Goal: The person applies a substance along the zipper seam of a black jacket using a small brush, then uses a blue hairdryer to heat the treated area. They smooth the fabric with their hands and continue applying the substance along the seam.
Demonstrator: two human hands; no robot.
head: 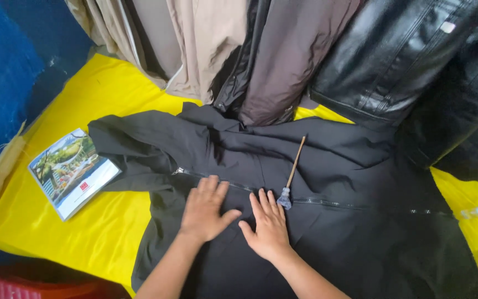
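Both hands (236, 218) lie flat on the black jacket (333, 166)

This looks like a small garment workshop or clothing stall. A row of hanging coats and jackets in beige, taupe and brown fabric (211, 50) fills the twelve o'clock edge, with glossy black leather jackets (416, 61) crowding in at two o'clock. The desk is draped in bright yellow cloth (106, 221), and a black zip-front fabric jacket (327, 166) lies spread flat across it. A rough blue painted wall (1, 72) stands at ten o'clock.
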